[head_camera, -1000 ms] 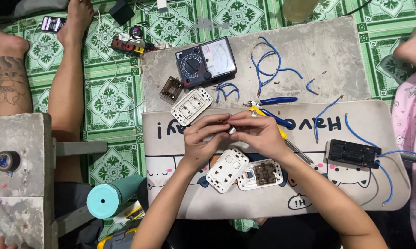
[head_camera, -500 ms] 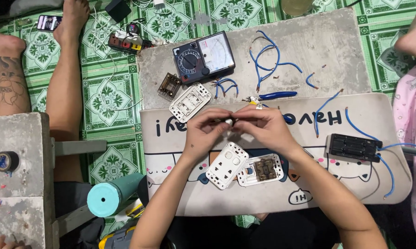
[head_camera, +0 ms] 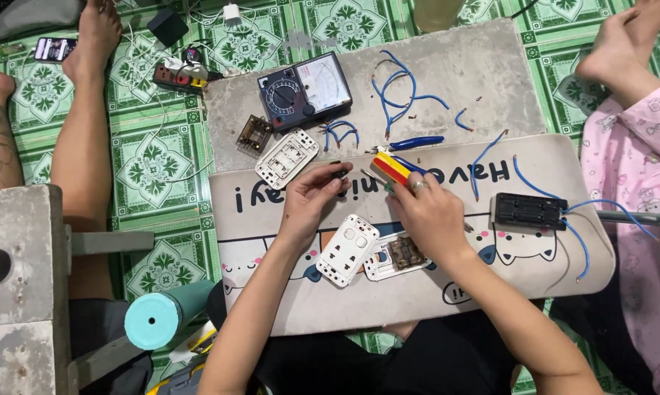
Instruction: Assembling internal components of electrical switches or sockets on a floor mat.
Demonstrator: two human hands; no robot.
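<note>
My left hand [head_camera: 309, 199] pinches a small dark part [head_camera: 339, 173] between thumb and fingers above the cream mat [head_camera: 271, 292]. My right hand [head_camera: 426, 213], a ring on one finger, grips a screwdriver with a red and yellow handle [head_camera: 391, 167] that sticks out toward the far side. Just below both hands lie a white socket faceplate [head_camera: 347, 249] and an opened switch frame [head_camera: 394, 254]. A white switch plate [head_camera: 287, 158] rests beyond my left hand.
On the concrete slab [head_camera: 484, 66] sit an analog multimeter [head_camera: 304, 91], loose blue wires [head_camera: 397, 88], blue-handled pliers [head_camera: 415, 142] and a brown module [head_camera: 255, 133]. A black box with blue leads [head_camera: 529, 211] lies right. Other people's legs [head_camera: 87, 124] and feet [head_camera: 619, 51] flank the mat.
My hands, joined over a small part at the mat's middle, have drawn apart. The right hand now holds up the red and yellow screwdriver handle; the left keeps the small dark part.
</note>
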